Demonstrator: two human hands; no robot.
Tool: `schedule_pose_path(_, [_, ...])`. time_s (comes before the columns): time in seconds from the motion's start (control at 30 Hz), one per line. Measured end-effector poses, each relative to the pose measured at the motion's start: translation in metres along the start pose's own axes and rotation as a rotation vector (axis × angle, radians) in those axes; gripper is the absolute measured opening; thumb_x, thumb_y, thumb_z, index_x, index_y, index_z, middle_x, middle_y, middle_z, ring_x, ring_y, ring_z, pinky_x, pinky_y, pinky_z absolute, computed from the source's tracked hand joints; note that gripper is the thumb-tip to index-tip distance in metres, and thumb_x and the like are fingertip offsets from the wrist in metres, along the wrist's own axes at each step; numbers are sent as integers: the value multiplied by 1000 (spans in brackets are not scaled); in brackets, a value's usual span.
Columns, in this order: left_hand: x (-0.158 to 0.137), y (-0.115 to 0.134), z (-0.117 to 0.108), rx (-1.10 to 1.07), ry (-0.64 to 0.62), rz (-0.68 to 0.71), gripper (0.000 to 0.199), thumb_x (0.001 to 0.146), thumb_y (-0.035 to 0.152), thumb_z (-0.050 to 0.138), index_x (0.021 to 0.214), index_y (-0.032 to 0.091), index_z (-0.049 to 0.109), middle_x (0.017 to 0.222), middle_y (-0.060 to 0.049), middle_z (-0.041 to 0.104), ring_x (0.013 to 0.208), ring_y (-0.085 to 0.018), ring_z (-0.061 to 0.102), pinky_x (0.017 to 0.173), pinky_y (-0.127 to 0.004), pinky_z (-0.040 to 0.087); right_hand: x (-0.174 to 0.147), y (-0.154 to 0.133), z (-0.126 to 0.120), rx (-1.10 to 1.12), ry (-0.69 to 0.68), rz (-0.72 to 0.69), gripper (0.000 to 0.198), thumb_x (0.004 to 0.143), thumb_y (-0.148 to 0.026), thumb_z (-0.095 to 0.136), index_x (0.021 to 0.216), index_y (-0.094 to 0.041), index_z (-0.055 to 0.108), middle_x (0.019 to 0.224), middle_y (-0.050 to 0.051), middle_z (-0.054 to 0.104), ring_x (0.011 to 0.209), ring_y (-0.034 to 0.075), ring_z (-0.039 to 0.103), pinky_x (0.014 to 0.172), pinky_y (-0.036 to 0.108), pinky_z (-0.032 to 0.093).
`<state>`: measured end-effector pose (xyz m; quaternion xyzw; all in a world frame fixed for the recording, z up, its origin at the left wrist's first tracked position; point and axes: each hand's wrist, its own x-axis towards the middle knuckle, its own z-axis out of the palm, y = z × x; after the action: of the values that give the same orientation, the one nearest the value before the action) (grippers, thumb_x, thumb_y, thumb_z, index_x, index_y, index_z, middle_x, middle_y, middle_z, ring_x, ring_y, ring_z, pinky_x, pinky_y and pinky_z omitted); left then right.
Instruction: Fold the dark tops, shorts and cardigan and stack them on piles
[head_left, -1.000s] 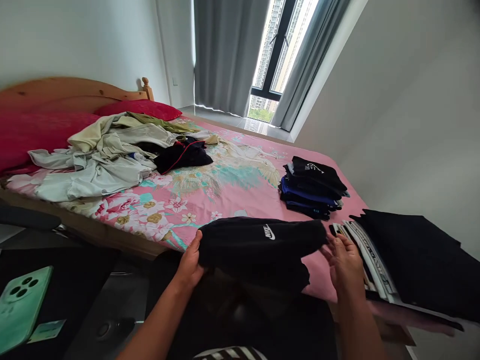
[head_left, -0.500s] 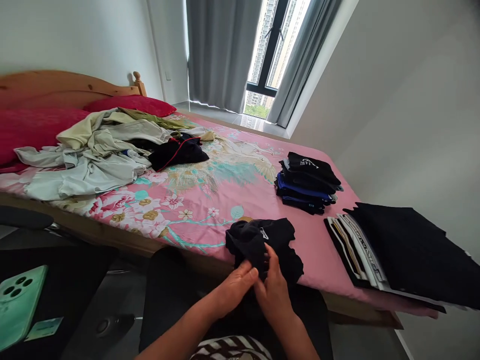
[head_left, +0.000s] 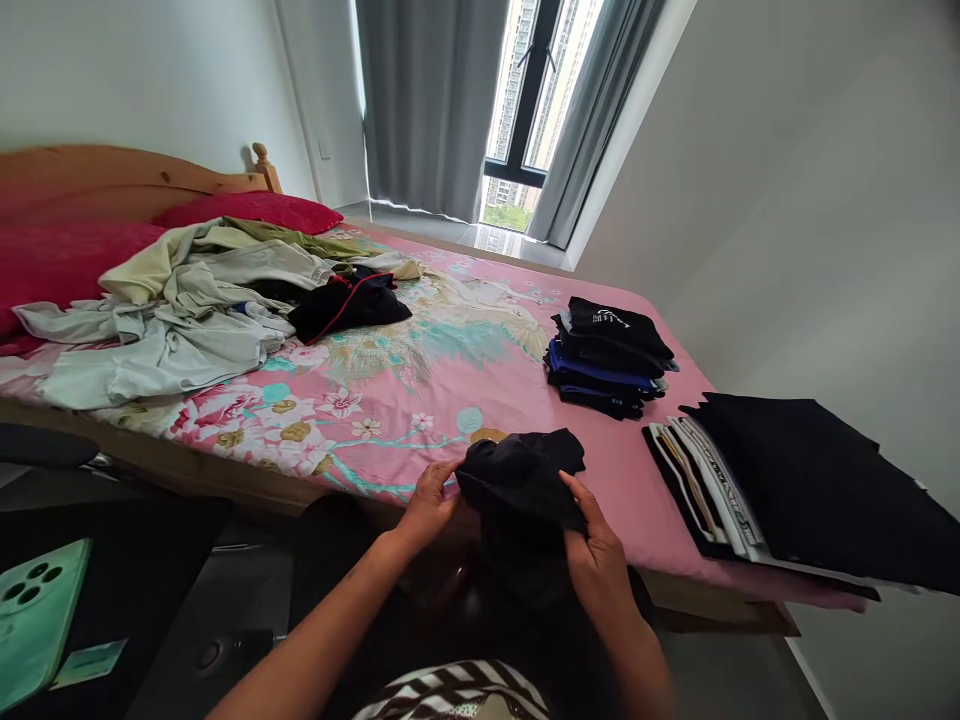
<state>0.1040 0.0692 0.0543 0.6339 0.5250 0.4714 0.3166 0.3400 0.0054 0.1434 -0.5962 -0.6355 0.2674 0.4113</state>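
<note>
A rumpled black garment (head_left: 517, 485) lies partly on the near edge of the bed, its lower part hanging down in front. My left hand (head_left: 433, 505) pinches its left edge between thumb and fingers. On the opposite side, my right hand (head_left: 596, 545) grips the cloth with the thumb on the near side. The fabric stretches between both hands and its far part rests on the sheet. Whether it is a shirt or shorts, I cannot tell.
To the right stand a stack of folded dark clothes (head_left: 609, 360) and a larger pile topped with black cloth (head_left: 810, 490). Loose pale clothes (head_left: 172, 340) are heaped at left near red pillows (head_left: 247, 212). A green phone (head_left: 41, 610) lies at lower left.
My hands have moved apart, from close together on the garment's front to its two sides. The garment has turned or folded over, and its white print no longer shows.
</note>
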Motion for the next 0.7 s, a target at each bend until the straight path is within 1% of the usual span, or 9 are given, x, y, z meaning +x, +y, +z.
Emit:
schedule_pose_path(0.1, [18, 12, 7, -26, -43, 42, 28, 73, 18, 59, 100, 24, 63, 105, -3, 64, 103, -20, 56, 94, -40, 44, 6, -5, -7, -146, -34, -1, 46, 89, -37, 42, 135, -28, 41, 131, 4, 52, 117, 20, 52, 96, 38, 44])
schedule_pose_path(0.17, [30, 32, 13, -67, -33, 79, 18, 74, 19, 58, 91, 22, 63, 103, -3, 65, 102, -19, 58, 93, -39, 44, 13, -8, -15, -290, -57, 27, 47, 87, -42, 45, 132, -26, 44, 122, 6, 57, 103, 23, 59, 84, 38, 50])
schedule_pose_path(0.27, [48, 71, 17, -65, -33, 181, 18, 77, 17, 52, 91, 22, 62, 102, -4, 66, 99, -19, 59, 92, -35, 44, 26, -12, -27, -416, -43, 70, 53, 86, -43, 47, 135, -25, 40, 109, 6, 64, 86, 24, 64, 73, 38, 50])
schedule_pose_path(0.33, [59, 95, 17, 20, -46, 264, 20, 79, 17, 50, 93, 22, 63, 96, -3, 67, 94, -18, 59, 89, -34, 43, 33, -14, -35, -407, -23, 61, 54, 86, -39, 46, 138, -28, 37, 108, 5, 65, 84, 24, 65, 75, 39, 50])
schedule_pose_path(0.37, [64, 105, 17, 67, -46, 299, 20, 79, 17, 49, 93, 22, 63, 93, -3, 66, 92, -18, 59, 88, -33, 43, 37, -16, -38, -371, -13, 38, 51, 87, -36, 44, 137, -30, 39, 111, 4, 64, 89, 24, 65, 79, 39, 49])
schedule_pose_path(0.43, [70, 115, 18, 135, -19, 323, 19, 79, 18, 50, 92, 22, 62, 90, -4, 65, 89, -18, 57, 86, -33, 42, 42, -21, -44, -241, 45, -36, 43, 87, -31, 42, 129, -31, 50, 118, 2, 62, 103, 22, 61, 90, 38, 46])
schedule_pose_path(0.53, [66, 107, 23, 191, -12, 234, 18, 76, 21, 54, 92, 21, 61, 87, -4, 62, 85, -18, 56, 81, -32, 43, 45, -31, -53, -37, 219, -80, 38, 85, -30, 44, 119, -25, 58, 119, 3, 61, 110, 20, 56, 95, 35, 43])
schedule_pose_path(0.6, [51, 89, 27, 217, -90, 129, 20, 71, 20, 58, 92, 20, 60, 87, -4, 61, 84, -18, 56, 77, -30, 42, 46, -37, -58, 27, 331, -81, 37, 83, -29, 46, 117, -22, 60, 117, 5, 61, 107, 20, 56, 93, 34, 44])
schedule_pose_path(0.7, [21, 59, 29, 201, -249, -101, 21, 64, 13, 58, 84, 20, 60, 81, -2, 62, 77, -17, 57, 68, -27, 41, 45, -38, -63, 60, 431, -81, 37, 81, -27, 45, 115, -21, 60, 118, 6, 60, 107, 20, 56, 91, 33, 45])
